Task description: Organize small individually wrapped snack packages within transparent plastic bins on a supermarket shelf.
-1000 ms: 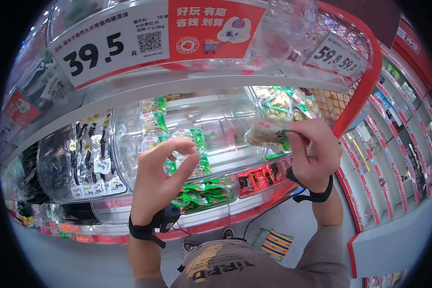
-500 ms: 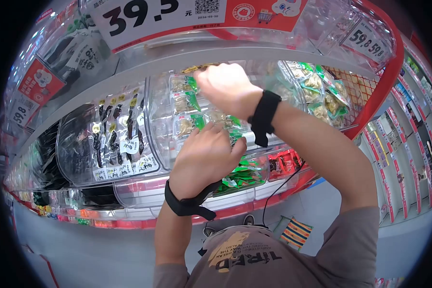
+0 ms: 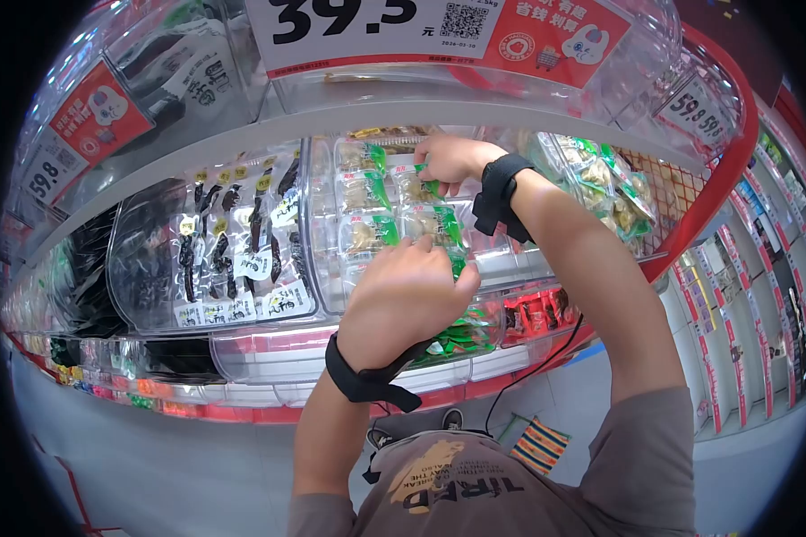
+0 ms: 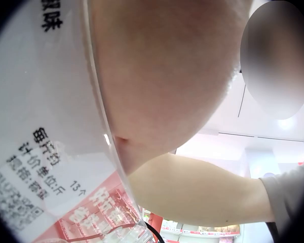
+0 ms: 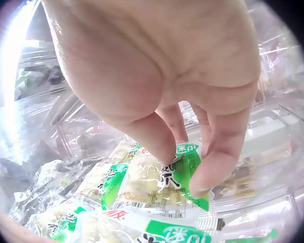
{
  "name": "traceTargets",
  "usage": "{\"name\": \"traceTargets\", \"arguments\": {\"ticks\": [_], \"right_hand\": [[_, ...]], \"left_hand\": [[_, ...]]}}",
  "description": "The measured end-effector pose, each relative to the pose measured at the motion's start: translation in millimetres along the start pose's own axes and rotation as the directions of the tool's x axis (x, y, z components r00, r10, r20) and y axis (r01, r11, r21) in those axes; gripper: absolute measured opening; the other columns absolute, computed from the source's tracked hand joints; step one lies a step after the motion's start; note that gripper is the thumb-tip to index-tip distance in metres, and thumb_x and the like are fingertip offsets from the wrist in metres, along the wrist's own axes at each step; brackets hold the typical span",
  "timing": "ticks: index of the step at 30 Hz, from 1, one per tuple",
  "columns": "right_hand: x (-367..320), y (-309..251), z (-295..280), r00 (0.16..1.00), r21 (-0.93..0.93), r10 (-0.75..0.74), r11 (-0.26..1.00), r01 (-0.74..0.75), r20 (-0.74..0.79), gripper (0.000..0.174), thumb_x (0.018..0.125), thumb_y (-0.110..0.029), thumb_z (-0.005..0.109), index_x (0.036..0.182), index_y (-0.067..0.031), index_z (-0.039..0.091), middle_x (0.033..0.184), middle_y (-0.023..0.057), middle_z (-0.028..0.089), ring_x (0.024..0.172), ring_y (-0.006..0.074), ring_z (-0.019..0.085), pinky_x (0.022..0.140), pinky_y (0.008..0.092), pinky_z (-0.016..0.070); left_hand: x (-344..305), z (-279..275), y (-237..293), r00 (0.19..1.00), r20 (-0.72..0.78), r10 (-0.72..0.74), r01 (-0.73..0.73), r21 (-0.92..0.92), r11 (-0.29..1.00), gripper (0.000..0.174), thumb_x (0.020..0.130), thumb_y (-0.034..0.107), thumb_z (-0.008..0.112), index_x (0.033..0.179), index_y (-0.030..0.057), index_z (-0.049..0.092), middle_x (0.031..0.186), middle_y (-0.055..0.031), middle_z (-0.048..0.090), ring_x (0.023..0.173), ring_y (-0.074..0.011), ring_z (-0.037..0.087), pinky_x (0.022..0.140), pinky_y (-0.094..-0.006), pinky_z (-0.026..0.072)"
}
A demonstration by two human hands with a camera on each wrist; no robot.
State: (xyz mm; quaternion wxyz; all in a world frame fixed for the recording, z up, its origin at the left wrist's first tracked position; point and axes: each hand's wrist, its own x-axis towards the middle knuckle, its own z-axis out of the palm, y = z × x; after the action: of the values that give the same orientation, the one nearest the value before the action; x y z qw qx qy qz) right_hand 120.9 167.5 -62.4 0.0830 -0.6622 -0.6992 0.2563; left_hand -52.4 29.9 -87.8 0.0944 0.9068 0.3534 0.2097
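Observation:
My right hand (image 3: 452, 159) reaches into a clear plastic bin (image 3: 327, 277) and pinches a green-edged chicken-feet packet (image 5: 159, 182) with thumb and fingers at its edge. That packet lies in the second column of similar clear-and-green packets (image 3: 364, 191). Closer to me, my left hand (image 3: 403, 291) has its fingertips at the lower edge of another packet (image 3: 432, 222), fingers mostly straight. In the left wrist view, the palm of the left hand (image 4: 162, 66) is right beside a price card (image 4: 35, 101), its fingers out of view.
To the left, a bin holds dark packaged snacks (image 3: 228, 237); on the right are more green packets (image 3: 613, 192). Red packets (image 3: 542, 313) and green ones (image 3: 466, 336) fill lower bins. A white shelf edge (image 3: 475, 115) with price signs hangs above the hands.
My right hand has carried a packet from the right side over into the left bin, then drawn slightly back. The left hand has moved from mid-air to the packets.

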Motion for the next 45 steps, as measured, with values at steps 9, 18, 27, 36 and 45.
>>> {"name": "traceTargets", "arguments": {"ticks": [9,18,27,36,45], "right_hand": [[7.4,-8.0,-0.5,0.999,-0.287,0.032,0.958,-0.018,0.042,0.030,0.090,-0.024,0.061,0.111,-0.0016,0.059,0.088,0.0130,0.068,0.073,0.0220,0.069,0.062,0.0367,0.0552],[8.3,-6.3,12.3,0.951,-0.365,-0.232,0.919,0.146,-0.204,0.037,0.079,-0.034,0.073,0.096,-0.0031,0.065,0.094,0.0188,0.069,0.088,0.0307,0.067,0.077,0.0411,0.0526],[19.8,-3.7,15.0,0.978,-0.275,-0.162,0.954,0.121,-0.131,0.042,0.075,-0.036,0.076,0.093,0.0002,0.063,0.096,0.0206,0.067,0.094,0.0329,0.065,0.081,0.0411,0.0501],[14.9,-6.6,10.1,0.984,-0.134,-0.178,0.976,0.174,-0.016,0.043,0.069,-0.028,0.080,0.093,0.0002,0.057,0.091,0.0174,0.065,0.086,0.0298,0.062,0.074,0.0407,0.0482],[23.2,-2.7,9.3,1.000,0.014,0.003,1.000,-0.002,-0.012,0.019,0.074,-0.006,0.065,0.087,0.0065,0.068,0.084,0.0179,0.070,0.072,0.0274,0.068,0.060,0.0393,0.0535]], "left_hand": [[0.0,-1.9,-0.5,0.999,0.020,0.043,-0.044,0.027,0.999,0.039,0.089,0.031,0.053,0.080,-0.0053,0.062,0.088,-0.0240,0.063,0.087,-0.0398,0.061,0.081,-0.0472,0.0487],[-0.3,5.5,-2.1,1.000,-0.030,0.008,-0.007,0.031,0.999,0.035,0.089,0.029,0.053,0.083,-0.0042,0.063,0.089,-0.0227,0.064,0.089,-0.0392,0.062,0.083,-0.0469,0.0483],[0.9,-2.6,3.7,0.998,0.028,-0.064,0.064,0.014,0.998,0.038,0.089,0.030,0.053,0.097,-0.0051,0.065,0.113,-0.0262,0.063,0.104,-0.0386,0.061,0.092,-0.0440,0.0475],[2.1,2.8,-1.1,0.999,0.047,-0.024,0.021,0.059,0.998,0.032,0.088,0.025,0.056,0.096,-0.0047,0.063,0.107,-0.0235,0.065,0.100,-0.0388,0.062,0.086,-0.0461,0.0502],[2.3,0.9,9.3,1.000,0.010,0.016,-0.018,0.213,0.977,0.023,0.090,0.020,0.055,0.086,-0.0014,0.062,0.090,-0.0170,0.066,0.090,-0.0370,0.064,0.075,-0.0470,0.0523]]}}
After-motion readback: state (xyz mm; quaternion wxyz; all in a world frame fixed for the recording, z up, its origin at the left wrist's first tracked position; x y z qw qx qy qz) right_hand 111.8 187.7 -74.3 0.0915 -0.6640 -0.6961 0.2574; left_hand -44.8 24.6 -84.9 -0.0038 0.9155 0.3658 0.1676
